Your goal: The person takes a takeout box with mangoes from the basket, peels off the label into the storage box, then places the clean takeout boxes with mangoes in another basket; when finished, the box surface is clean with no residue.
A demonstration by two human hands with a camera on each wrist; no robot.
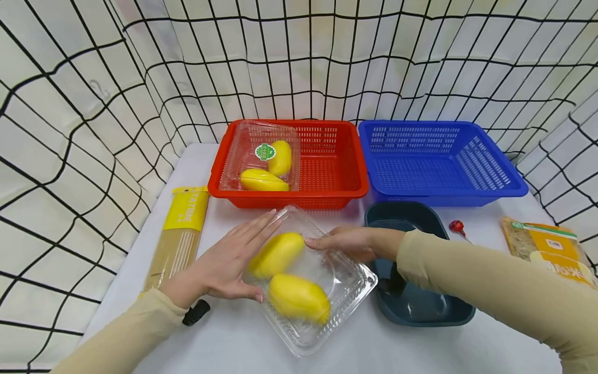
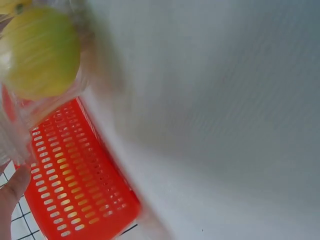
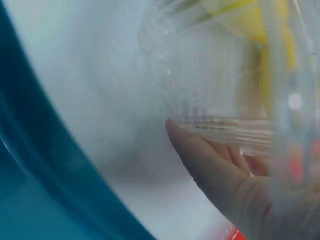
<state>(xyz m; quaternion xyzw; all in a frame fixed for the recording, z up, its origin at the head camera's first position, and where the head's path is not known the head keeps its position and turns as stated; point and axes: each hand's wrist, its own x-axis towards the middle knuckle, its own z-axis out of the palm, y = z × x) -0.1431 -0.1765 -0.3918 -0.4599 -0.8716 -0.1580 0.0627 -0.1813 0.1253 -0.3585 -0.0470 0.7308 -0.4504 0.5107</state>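
Observation:
A clear plastic clamshell box holding two yellow mango-like fruits is tilted between both hands. My left hand lies along its left side, fingers straight and thumb spread toward the near side. At the far right side, my right hand grips the box, thumb over the top. The right wrist view shows right-hand fingers against the ridged plastic wall. Behind, a red basket contains a similar clear box with two yellow fruits and a green label. Whether the held box touches the table is unclear.
A blue basket stands back right. Right of the hands is a dark teal basin with a black object inside. Beyond lie a red lollipop and a bread packet. A pasta pack and black item lie left. Netted walls enclose the table.

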